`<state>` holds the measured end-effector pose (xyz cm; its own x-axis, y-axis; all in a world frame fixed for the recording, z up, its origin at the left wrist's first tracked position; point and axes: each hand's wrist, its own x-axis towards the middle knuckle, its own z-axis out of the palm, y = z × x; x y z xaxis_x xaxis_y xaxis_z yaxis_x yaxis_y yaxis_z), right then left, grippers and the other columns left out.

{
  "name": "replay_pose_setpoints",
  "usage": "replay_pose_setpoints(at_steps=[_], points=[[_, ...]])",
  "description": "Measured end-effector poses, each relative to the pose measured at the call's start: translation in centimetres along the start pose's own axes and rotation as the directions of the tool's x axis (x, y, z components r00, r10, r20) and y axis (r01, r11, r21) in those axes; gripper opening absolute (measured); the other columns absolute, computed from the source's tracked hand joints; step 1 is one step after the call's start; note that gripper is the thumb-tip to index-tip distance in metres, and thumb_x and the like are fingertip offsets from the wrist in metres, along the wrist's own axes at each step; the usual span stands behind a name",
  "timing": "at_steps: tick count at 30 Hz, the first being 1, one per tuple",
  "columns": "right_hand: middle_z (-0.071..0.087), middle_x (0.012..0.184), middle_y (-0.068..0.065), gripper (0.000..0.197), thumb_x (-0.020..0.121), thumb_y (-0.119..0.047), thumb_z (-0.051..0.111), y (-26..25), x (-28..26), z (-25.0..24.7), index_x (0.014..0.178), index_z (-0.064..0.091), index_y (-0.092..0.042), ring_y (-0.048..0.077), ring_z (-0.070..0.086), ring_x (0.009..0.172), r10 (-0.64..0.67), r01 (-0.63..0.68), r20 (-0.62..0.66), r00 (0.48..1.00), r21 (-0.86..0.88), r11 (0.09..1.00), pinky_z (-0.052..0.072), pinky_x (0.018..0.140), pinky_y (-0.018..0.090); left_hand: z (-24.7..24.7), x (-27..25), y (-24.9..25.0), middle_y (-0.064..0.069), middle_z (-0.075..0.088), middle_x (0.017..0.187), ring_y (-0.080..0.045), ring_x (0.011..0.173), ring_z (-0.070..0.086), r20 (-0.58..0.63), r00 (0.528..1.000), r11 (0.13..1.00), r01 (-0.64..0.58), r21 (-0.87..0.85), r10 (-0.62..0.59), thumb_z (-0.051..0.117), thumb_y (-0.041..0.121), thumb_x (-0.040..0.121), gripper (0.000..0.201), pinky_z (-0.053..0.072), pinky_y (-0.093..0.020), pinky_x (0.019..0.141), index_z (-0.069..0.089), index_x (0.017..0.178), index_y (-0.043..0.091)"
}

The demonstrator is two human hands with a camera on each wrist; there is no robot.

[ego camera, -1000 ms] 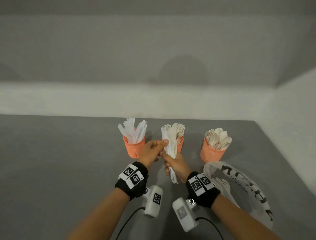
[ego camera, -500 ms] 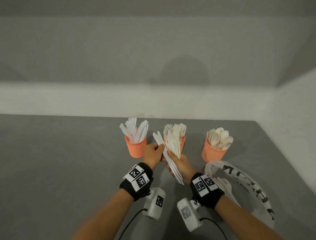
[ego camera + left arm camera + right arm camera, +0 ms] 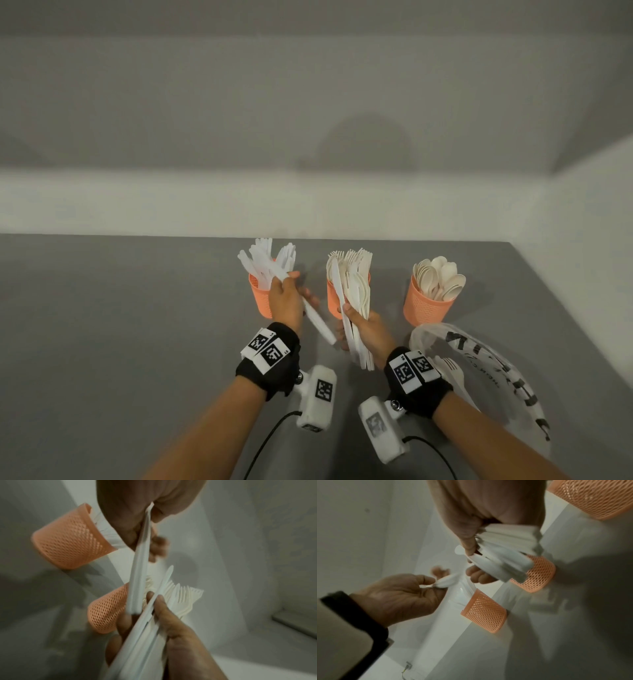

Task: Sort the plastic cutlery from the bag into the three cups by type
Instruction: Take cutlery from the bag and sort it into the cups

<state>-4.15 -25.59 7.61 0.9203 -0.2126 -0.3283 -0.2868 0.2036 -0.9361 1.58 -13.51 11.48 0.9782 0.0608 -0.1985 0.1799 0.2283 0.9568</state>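
Three orange mesh cups stand in a row: the knife cup [image 3: 259,301] at left, the fork cup [image 3: 331,303] in the middle, the spoon cup [image 3: 426,306] at right. My left hand [image 3: 289,291] pinches one white knife [image 3: 317,320] just in front of the knife cup, handle pointing back toward me. The left wrist view shows the same knife [image 3: 139,574] hanging from the fingers. My right hand [image 3: 359,323] grips a bundle of white cutlery [image 3: 354,298] upright in front of the fork cup. The bundle's handles [image 3: 506,545] fan out of the fist.
A clear plastic bag [image 3: 486,373] with black lettering lies on the grey table [image 3: 120,342] at right, with a white fork [image 3: 452,371] inside. A wall runs behind the cups, and the table's right edge lies beyond the bag.
My left hand has drawn one knife out of the bundle and carried it left and up to the knife cup. The right hand with the bundle has barely moved.
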Motion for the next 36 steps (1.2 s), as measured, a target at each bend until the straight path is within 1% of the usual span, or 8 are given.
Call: replay_pose_setpoints(at_steps=[4,8,13,16,20,27,32,36], points=[[0.057,0.059,0.005,0.027,0.095,-0.033,0.049,-0.2,0.0,0.1,0.09,0.06,-0.01,0.011,0.05,0.041,0.001,0.0,0.03,1.0,-0.02,1.0,0.043,0.043,0.022,-0.3,0.0,-0.4,0.004,0.043,0.059,-0.003,0.041,0.038,0.096,0.992,0.957,-0.102,0.271,0.078,0.051,0.031,0.092,0.018,0.029,-0.015,0.034,0.053,0.093,0.013],[0.058,0.057,0.004,0.027,0.094,-0.036,0.048,-0.3,0.1,0.9,0.091,0.061,-0.012,0.01,0.048,0.039,-0.032,0.035,0.084,0.996,-0.039,0.999,0.04,0.041,0.021,0.4,-0.8,-1.2,0.008,0.048,0.048,-0.006,0.04,0.041,0.276,0.961,0.931,-0.117,0.346,0.018,0.058,0.021,0.09,0.02,0.029,-0.013,0.034,0.056,0.073,0.01],[0.066,0.06,0.001,0.02,0.097,-0.025,0.046,-0.7,-0.3,0.9,0.095,0.061,-0.011,0.01,0.062,0.047,0.001,-0.002,0.119,0.993,0.009,1.0,0.051,0.045,0.022,0.8,0.3,-1.5,-0.006,0.055,0.065,-0.016,0.057,0.055,0.011,0.999,0.964,-0.038,0.262,0.036,0.039,0.014,0.094,0.019,0.047,-0.029,0.059,0.051,0.084,0.003],[0.063,0.057,0.002,0.02,0.097,-0.022,0.048,-0.7,-0.1,0.4,0.101,0.06,-0.007,0.014,0.061,0.049,0.046,-0.052,0.111,0.993,0.047,0.998,0.054,0.051,0.027,0.5,0.7,-0.9,-0.005,0.049,0.055,-0.011,0.044,0.049,0.014,0.997,0.972,-0.077,0.222,0.076,0.034,0.015,0.097,0.019,0.04,-0.025,0.051,0.046,0.088,0.005],[0.041,0.047,-0.002,0.016,0.095,-0.018,0.048,-0.8,0.0,0.4,0.095,0.063,-0.012,0.007,0.04,0.036,0.084,-0.085,0.163,0.983,0.0,0.996,0.053,0.06,0.029,0.6,0.1,-0.1,0.0,0.038,0.051,-0.002,0.029,0.035,0.209,0.977,0.95,-0.114,0.292,0.053,0.049,0.018,0.094,0.02,0.03,-0.017,0.034,0.048,0.074,0.013],[0.04,0.042,-0.007,0.015,0.097,-0.021,0.043,-1.1,-0.4,0.8,0.085,0.05,-0.016,0.004,0.033,0.031,0.109,-0.107,0.232,0.967,-0.019,0.994,0.031,0.037,0.017,1.1,-0.1,-1.0,-0.003,0.056,0.059,-0.014,0.052,0.053,0.252,0.966,0.91,-0.154,0.385,0.056,0.063,0.006,0.083,0.026,0.032,-0.008,0.033,0.053,0.061,0.014],[0.046,0.049,-0.006,0.026,0.096,-0.039,0.044,-1.1,-0.1,0.7,0.106,0.055,-0.018,0.004,0.036,0.034,0.104,-0.115,0.24,0.965,0.035,0.993,0.031,0.035,0.015,1.1,0.2,-1.2,-0.004,0.053,0.066,-0.011,0.051,0.047,0.182,0.983,0.923,-0.104,0.37,0.038,0.044,0.008,0.09,0.01,0.033,-0.014,0.04,0.05,0.083,0.01],[0.05,0.053,0.0,0.029,0.093,-0.042,0.047,-1.3,0.2,1.1,0.084,0.063,-0.019,0.006,0.041,0.033,0.063,-0.079,0.175,0.982,0.085,0.993,0.033,0.033,0.015,1.2,0.3,-1.3,-0.005,0.054,0.07,-0.011,0.053,0.048,0.147,0.989,0.955,-0.073,0.288,0.031,0.046,0.01,0.091,0.007,0.035,-0.013,0.04,0.051,0.095,0.006]])
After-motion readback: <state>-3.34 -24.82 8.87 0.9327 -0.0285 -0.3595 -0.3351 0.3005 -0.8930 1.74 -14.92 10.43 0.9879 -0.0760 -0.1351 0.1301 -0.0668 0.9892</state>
